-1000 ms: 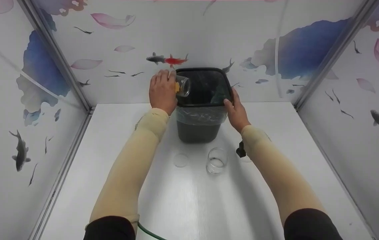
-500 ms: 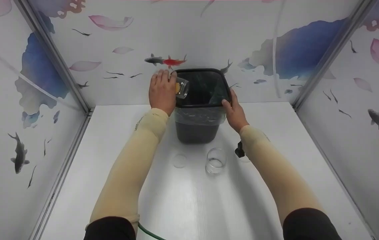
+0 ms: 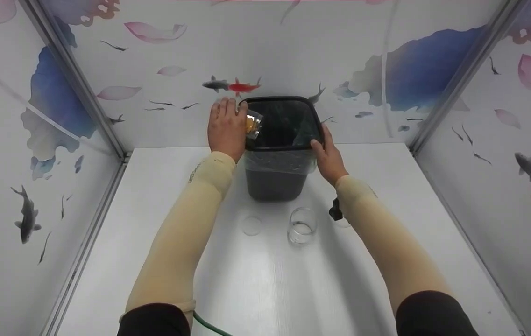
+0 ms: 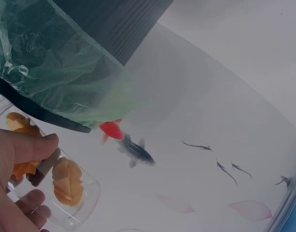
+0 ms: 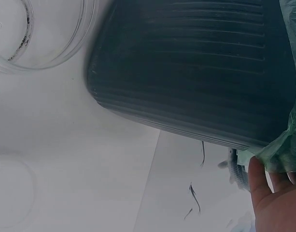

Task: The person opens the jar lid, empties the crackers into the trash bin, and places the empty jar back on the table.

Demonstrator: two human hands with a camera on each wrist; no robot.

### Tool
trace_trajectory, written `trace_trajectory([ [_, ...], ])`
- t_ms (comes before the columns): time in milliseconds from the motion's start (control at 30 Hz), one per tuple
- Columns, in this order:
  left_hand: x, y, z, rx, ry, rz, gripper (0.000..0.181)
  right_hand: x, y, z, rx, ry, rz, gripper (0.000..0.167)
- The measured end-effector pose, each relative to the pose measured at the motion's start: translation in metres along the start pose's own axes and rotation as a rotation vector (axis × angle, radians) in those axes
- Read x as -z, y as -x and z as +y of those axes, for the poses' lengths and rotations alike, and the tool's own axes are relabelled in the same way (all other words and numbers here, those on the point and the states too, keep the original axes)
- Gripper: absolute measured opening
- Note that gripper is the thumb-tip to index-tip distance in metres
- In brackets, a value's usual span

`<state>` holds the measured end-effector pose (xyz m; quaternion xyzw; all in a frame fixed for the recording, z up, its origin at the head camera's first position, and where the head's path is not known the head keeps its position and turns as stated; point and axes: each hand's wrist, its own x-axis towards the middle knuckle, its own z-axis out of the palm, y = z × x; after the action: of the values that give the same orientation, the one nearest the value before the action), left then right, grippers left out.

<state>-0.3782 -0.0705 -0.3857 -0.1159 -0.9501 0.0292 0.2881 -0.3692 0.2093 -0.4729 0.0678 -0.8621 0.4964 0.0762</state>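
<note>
My left hand (image 3: 228, 128) grips a clear jar (image 3: 258, 132), tipped on its side at the left rim of a dark trash bin (image 3: 274, 186). Orange and tan pieces (image 4: 68, 181) and a dark brown one lie inside the jar in the left wrist view. On the other side, my right hand (image 3: 330, 156) holds the bin's right rim, thumb over the edge and fingers outside. A thin see-through bag (image 3: 279, 161) lines the bin and folds down over its outside. The bin stands upright against the back wall, and its bottom is too dark to make out.
A clear glass jar (image 3: 301, 226) stands in front of the bin. Left of it lies a round clear disc (image 3: 251, 226); another round edge shows beside my right wrist. A green cord (image 3: 211, 326) runs near the front. Printed walls enclose the white table (image 3: 265, 289).
My left hand has turned the jar further over the bin's rim, and the orange pieces show nearer its mouth. The right hand stays on the rim.
</note>
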Motion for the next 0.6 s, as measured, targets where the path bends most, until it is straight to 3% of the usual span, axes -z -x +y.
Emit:
trace_trajectory([
  [600, -0.0004, 0.0011, 0.0003, -0.036, -0.125, -0.034, 0.055, -0.0003, 0.0003, -0.0005, 0.02, 0.03, 0.012, 0.066],
])
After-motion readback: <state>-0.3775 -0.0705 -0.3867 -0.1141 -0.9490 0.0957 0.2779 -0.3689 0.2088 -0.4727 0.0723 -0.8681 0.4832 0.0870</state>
